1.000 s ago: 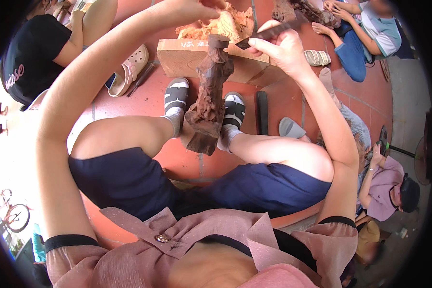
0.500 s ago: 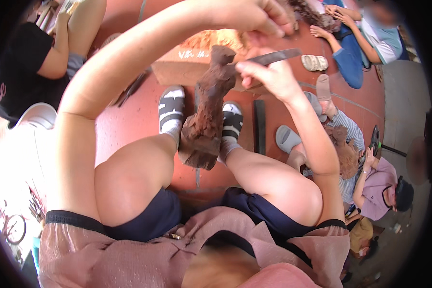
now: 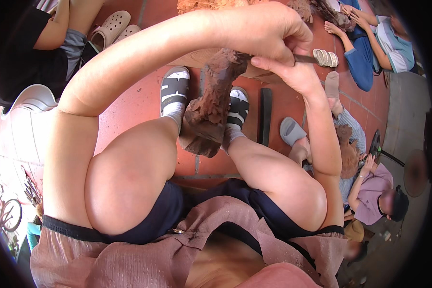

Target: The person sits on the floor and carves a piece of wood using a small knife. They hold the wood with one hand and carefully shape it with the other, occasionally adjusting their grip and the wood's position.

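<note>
A knobbly reddish-brown wood carving [image 3: 215,89] stands tilted between my feet, its thick block-like base toward me. My left hand [image 3: 281,36] arches over its top, fingers bent down and closed on a flat, dark, file-like tool [image 3: 306,59]. From the right, my right hand [image 3: 293,74] is closed on the same tool, its thumb stretched along it toward the carving. The tool lies crosswise at the carving's upper end. My hands cover its middle, so whether it touches the wood is hard to see.
On the tiled floor, a dark flat bar [image 3: 265,116] lies right of my right foot. A large wood block [image 3: 197,60] is beyond the carving. Loose clogs [image 3: 116,26] and pale sandals [image 3: 325,57] lie farther off. Other people sit at left and right, one beside a carved wood piece [image 3: 346,151].
My left hand has come down and right onto the tool, beside my right hand. Both hands and the tool have shifted right, and the carving's top leans farther right.
</note>
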